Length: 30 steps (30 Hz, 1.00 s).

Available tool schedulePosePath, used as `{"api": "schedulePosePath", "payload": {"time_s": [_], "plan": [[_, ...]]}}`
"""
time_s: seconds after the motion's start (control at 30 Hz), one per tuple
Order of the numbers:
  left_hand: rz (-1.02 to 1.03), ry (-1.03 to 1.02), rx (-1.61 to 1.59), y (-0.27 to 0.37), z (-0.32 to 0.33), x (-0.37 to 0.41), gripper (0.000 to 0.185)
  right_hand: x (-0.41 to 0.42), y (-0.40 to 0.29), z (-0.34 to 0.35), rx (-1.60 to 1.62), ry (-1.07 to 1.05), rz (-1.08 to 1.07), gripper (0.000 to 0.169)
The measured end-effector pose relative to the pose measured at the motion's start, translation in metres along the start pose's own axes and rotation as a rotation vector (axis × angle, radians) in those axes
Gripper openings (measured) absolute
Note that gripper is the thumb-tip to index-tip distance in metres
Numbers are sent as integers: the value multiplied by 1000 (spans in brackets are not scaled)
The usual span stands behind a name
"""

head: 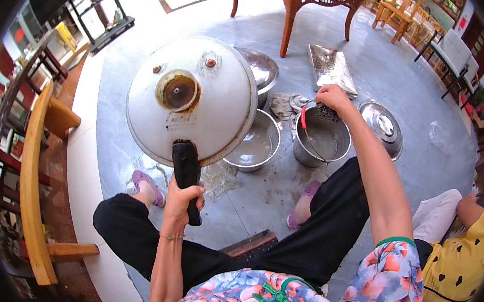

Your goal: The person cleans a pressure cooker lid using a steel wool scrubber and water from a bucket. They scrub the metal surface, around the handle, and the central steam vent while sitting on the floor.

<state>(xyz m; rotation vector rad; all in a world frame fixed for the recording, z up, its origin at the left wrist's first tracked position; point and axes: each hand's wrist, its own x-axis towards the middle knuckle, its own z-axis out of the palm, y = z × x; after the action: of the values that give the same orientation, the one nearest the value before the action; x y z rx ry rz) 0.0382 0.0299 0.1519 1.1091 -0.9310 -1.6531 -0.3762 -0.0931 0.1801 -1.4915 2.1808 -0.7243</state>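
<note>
My left hand (185,198) grips the black handle of a pressure cooker lid (221,89), held up with its knob side facing me. Brown grime rings the knob and the handle's base. My right hand (334,98) holds a dark wire scouring pad (328,112) at the rim of a metal bucket (304,153) of murky water. That bucket's wire bail carries a red grip (303,117). Partly behind the lid stands a second metal pail (274,147) holding cloudy water. A grey rag (287,106) lies on the floor between the pails.
A shiny metal lid (392,134) lies right of the bucket, with a foil-like flat box (333,68) beyond. Behind the raised lid is a covered pot (262,68). A wooden bench (32,176) stands at left. Someone in a yellow top (461,265) is close at right.
</note>
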Motion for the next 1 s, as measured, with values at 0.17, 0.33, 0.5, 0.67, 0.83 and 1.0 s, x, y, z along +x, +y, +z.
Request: {"api": "schedulePosePath", "payload": {"time_s": [0.17, 0.33, 0.5, 0.67, 0.83, 1.0], "plan": [[-9, -5, 128, 4, 34, 25, 42, 41, 46, 15, 150, 152, 107, 25], [-21, 25, 141, -6, 45, 47, 37, -42, 22, 130, 732, 581, 172, 20], [-75, 37, 177, -8, 32, 62, 49, -124, 61, 233, 738, 486, 557, 18], [-112, 20, 199, -14, 39, 68, 49, -129, 86, 255, 335, 345, 637, 14], [-84, 10, 213, -24, 42, 71, 42, -114, 45, 204, 441, 691, 173, 10], [-87, -20, 218, -22, 51, 70, 44, -56, 38, 159, 546, 973, 102, 10]]}}
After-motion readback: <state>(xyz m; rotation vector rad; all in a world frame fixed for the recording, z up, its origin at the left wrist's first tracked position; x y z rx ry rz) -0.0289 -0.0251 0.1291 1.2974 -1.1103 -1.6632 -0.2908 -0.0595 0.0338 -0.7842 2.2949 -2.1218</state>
